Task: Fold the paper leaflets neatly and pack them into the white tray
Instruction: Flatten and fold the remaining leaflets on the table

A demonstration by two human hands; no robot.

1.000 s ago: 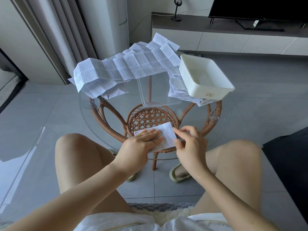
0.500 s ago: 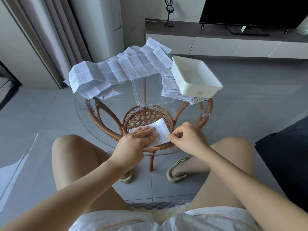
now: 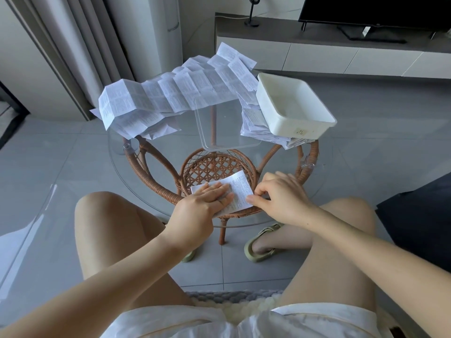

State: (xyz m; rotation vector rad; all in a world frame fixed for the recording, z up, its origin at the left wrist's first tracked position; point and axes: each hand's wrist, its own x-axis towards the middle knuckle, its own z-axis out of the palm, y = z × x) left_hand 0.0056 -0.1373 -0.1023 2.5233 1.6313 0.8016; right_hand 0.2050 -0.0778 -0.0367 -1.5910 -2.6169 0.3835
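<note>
A small folded leaflet (image 3: 240, 191) lies on the near part of the round glass table (image 3: 156, 198). My left hand (image 3: 202, 203) presses flat on its left half with straight fingers. My right hand (image 3: 280, 193) has curled fingers pinching the leaflet's right edge. The white tray (image 3: 292, 111) sits at the table's far right, on top of a stack of leaflets (image 3: 253, 120), and looks empty. Long unfolded creased leaflets (image 3: 170, 93) spread across the far left and back of the table.
A clear plastic lid (image 3: 224, 125) lies flat mid-table. Below the glass is the wicker table frame (image 3: 214, 164). My knees flank the table's near edge. A TV cabinet (image 3: 341, 52) runs along the back, curtains (image 3: 80, 45) hang at the left, and a dark seat (image 3: 419, 220) is at the right.
My right hand slid from the leaflet's upper right corner down to its lower right edge. My left hand stayed pressed on the paper. The view shifted slightly.
</note>
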